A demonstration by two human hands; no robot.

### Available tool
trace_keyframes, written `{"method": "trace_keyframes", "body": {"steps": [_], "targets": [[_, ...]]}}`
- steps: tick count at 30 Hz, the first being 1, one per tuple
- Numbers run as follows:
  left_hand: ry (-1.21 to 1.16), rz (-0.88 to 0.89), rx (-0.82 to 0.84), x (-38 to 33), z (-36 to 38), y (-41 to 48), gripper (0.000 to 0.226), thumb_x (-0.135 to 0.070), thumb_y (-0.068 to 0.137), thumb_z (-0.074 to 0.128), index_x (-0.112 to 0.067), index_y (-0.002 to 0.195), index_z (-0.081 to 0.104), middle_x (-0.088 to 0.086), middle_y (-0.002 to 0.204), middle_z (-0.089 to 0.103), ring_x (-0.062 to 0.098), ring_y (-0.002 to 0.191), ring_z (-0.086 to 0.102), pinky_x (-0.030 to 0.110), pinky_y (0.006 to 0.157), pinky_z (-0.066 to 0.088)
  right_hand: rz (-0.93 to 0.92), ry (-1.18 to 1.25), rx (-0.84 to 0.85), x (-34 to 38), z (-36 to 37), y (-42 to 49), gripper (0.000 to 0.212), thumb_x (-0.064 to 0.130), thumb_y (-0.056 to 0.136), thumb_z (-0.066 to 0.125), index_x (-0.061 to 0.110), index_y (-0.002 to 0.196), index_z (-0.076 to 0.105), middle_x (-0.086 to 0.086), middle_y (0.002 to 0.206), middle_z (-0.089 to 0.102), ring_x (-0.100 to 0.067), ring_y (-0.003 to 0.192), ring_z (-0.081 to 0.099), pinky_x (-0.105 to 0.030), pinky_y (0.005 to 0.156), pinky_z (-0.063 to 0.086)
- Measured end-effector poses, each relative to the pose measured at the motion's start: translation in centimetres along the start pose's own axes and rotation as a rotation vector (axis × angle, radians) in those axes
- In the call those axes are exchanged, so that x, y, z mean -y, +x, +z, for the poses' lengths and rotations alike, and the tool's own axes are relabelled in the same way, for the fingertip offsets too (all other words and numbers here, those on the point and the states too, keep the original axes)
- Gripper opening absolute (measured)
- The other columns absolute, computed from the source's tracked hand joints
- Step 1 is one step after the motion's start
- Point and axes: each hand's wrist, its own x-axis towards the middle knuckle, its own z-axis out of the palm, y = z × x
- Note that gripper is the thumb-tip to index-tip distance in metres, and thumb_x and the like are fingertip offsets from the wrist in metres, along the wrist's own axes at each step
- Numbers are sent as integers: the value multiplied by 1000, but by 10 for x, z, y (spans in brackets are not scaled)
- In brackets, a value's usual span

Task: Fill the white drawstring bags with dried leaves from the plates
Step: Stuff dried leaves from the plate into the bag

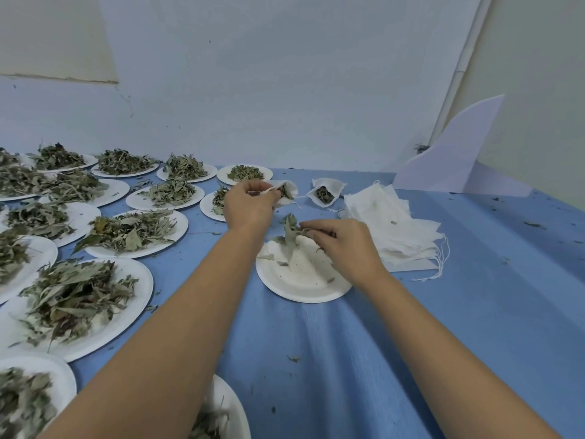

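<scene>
Dried leaves point(292, 231) in grip of right hand point(345, 248) above plate point(300, 280); left hand point(250, 204) pinches drawstring bag point(287, 191).

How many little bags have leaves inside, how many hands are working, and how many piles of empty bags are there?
Bags with leaves inside: 2, held bag, lying bag
Hands: 2, left hand, right hand
Pile of empty bags: 1
Total: 5
</scene>
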Motion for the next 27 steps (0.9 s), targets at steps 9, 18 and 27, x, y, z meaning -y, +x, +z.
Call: {"method": "trace_keyframes", "body": {"steps": [9, 18, 27], "targets": [[190, 109, 106, 3, 5, -11, 13, -9, 81, 72, -17, 77, 62, 17, 96, 65, 30, 91, 61, 43, 87, 53, 426, 661, -56, 16, -14, 7, 19, 8, 83, 69, 25, 78, 77, -3, 89, 75, -19, 88, 70, -30, 83, 55], [358, 303, 233, 8, 5, -14, 9, -10, 79, 72, -15, 82, 65, 4, 85, 58, 23, 88, 59, 34, 81, 49, 567, 614, -100, 16, -18, 10, 12, 2, 83, 68, 14, 84, 72, -9, 82, 71, -18, 69, 66, -25, 65, 55], [643, 564, 276, 14, 5, -13, 13, 2, 77, 68, -10, 83, 69, -13, 76, 40, 2, 67, 43, 0, 60, 32, 655, 741, -121, 18, -24, 12, 10, 0, 82, 68, 3, 91, 72, -15, 78, 70, -19, 58, 64, -24, 53, 54]]}}
